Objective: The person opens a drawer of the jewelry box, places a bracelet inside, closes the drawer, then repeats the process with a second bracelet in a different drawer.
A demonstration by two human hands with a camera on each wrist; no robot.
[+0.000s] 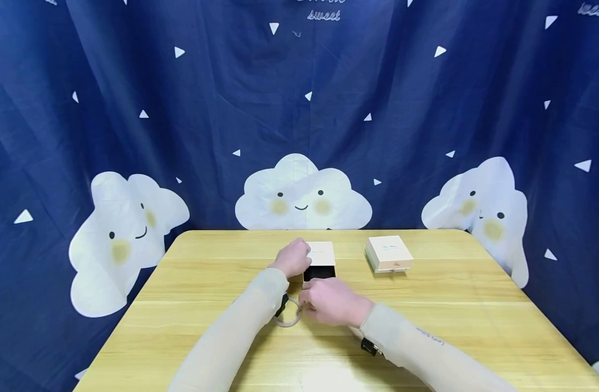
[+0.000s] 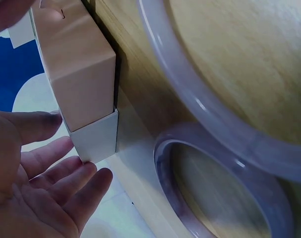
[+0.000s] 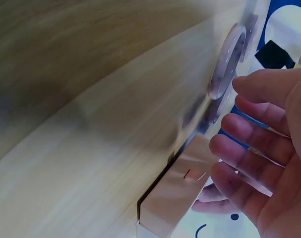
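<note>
A person in pale sleeves (image 1: 240, 324) works with both hands at a wooden table (image 1: 152, 326). Near the middle of its far part stands a small white box (image 1: 321, 253), and its pinkish drawer (image 2: 86, 89) is partly pulled out toward the person, so the black inside is visible from above.

The left hand (image 1: 293, 257) is at the left side of this box. Its fingers are spread and only a little bent, and some tips touch the white cover, without wrapping around it.

The right hand (image 1: 334, 300) is above the front end of the drawer. In its own wrist view, the fingers are apart and gently bent, and I see nothing pinched between them. A finger of this hand comes close to the small tab (image 2: 53, 14) on the drawer front, but I cannot tell if it touches.

Nearer to the person, between the two wrists, there is a pale purple ring (image 2: 202, 106). The left wrist view shows a second ring (image 2: 276, 203), partly covered by the first one. The right thumb is just beside them; contact is not clear.

Farther right, well apart from the hands, rests another box (image 1: 390, 253), closed. Behind hangs a dark blue curtain (image 1: 206, 81) with smiling clouds (image 1: 299, 204).
</note>
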